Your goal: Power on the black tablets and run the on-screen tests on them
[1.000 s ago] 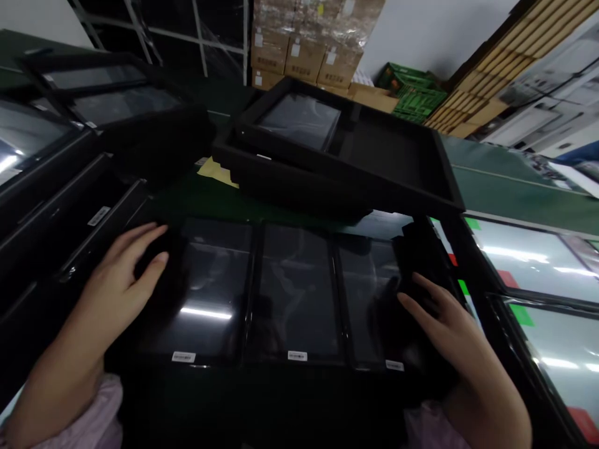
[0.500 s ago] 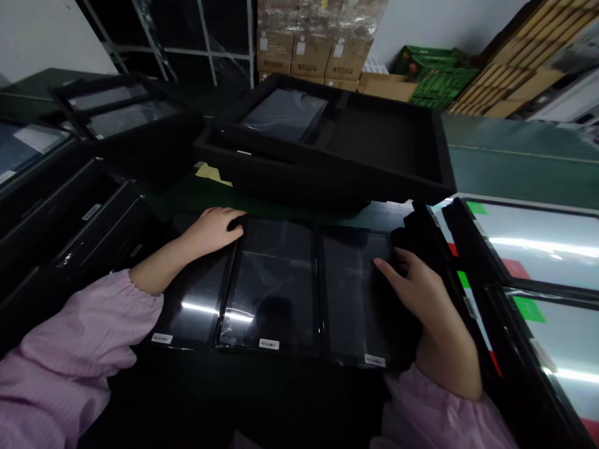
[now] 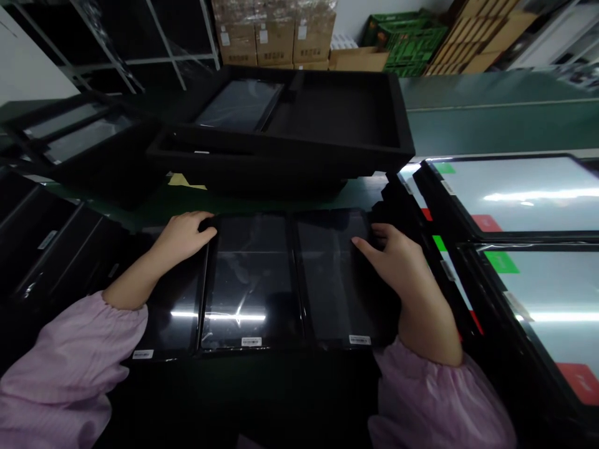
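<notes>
Three dark glass screen panels lie side by side in a black tray in front of me: a left panel (image 3: pixel 175 312), a middle panel (image 3: pixel 248 274) and a right panel (image 3: pixel 334 274). My left hand (image 3: pixel 185 236) rests at the top edge between the left and middle panels, its fingers curled down. My right hand (image 3: pixel 397 268) lies on the right panel's far right part, fingers bent with the forefinger pointing left. Both arms wear pink sleeves.
A stack of black foam trays (image 3: pixel 299 143) stands just behind the panels; the top one holds a single panel (image 3: pixel 238 103). More black trays (image 3: pixel 56 237) sit at the left. Large bright screens with green and red tabs (image 3: pixel 519 199) lie at the right. Cardboard boxes (image 3: pixel 276 31) stand behind.
My left hand moved from the left panel's near corner to the top edge between the left and middle panels. My right hand slid up the right panel. The view shifted upward and right.
</notes>
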A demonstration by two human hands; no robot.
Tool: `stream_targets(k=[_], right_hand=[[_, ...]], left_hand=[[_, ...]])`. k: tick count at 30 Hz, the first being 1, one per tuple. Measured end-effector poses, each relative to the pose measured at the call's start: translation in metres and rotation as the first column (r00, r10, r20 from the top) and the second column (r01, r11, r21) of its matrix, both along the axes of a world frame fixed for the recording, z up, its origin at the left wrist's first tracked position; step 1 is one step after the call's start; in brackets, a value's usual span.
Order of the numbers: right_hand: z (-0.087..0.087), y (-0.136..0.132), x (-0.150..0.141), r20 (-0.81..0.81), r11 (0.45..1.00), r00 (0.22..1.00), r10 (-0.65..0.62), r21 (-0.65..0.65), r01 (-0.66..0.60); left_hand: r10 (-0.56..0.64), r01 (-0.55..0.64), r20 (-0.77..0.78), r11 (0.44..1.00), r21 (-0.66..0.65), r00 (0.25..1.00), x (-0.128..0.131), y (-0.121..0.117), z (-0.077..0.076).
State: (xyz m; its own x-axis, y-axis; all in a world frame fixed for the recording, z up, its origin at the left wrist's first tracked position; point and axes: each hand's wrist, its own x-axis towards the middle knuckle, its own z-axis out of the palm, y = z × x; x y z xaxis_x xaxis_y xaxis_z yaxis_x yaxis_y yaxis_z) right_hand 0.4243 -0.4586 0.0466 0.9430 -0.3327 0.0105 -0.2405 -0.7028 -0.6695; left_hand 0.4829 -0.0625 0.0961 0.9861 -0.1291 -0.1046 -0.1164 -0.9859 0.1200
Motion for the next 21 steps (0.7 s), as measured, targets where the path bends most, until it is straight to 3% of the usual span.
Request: stream_targets(k=[3, 6, 10, 12, 16, 21], right_hand=[[0.0, 0.001, 0.003, -0.017, 0.999, 1.0, -0.002, 0.053, 0.003], [0.0, -0.002, 0.007, -0.037, 0.974, 0.999, 0.001, 0.228, 0.007], [0.001, -0.007, 0.008, -0.052, 0.942, 0.999, 0.006, 0.335, 0.012], [0.001, -0.009, 0.008, -0.056, 0.942, 0.998, 0.012, 0.337, 0.007], [0.002, -0.006, 0.004, -0.057, 0.97, 0.998, 0.023, 0.245, -0.008], [0.012, -0.002, -0.003, 0.052, 0.997, 0.998, -0.029, 0.068, 0.025]], left_hand=[[0.017, -0.017, 0.009, 1.0, -0.014, 1.0, 0.001, 0.001, 0.001], [0.016, -0.015, 0.014, 0.998, -0.054, 1.0, 0.004, -0.005, 0.006], [-0.164, 0.177, 0.116, 0.978, -0.112, 0.98, 0.011, -0.045, 0.014], [-0.295, 0.304, 0.079, 0.942, -0.141, 0.952, 0.015, -0.078, 0.013], [-0.386, 0.361, -0.076, 0.905, -0.227, 0.919, 0.029, -0.13, 0.002], [-0.373, 0.329, -0.13, 0.905, -0.269, 0.919, 0.044, -0.137, -0.004]])
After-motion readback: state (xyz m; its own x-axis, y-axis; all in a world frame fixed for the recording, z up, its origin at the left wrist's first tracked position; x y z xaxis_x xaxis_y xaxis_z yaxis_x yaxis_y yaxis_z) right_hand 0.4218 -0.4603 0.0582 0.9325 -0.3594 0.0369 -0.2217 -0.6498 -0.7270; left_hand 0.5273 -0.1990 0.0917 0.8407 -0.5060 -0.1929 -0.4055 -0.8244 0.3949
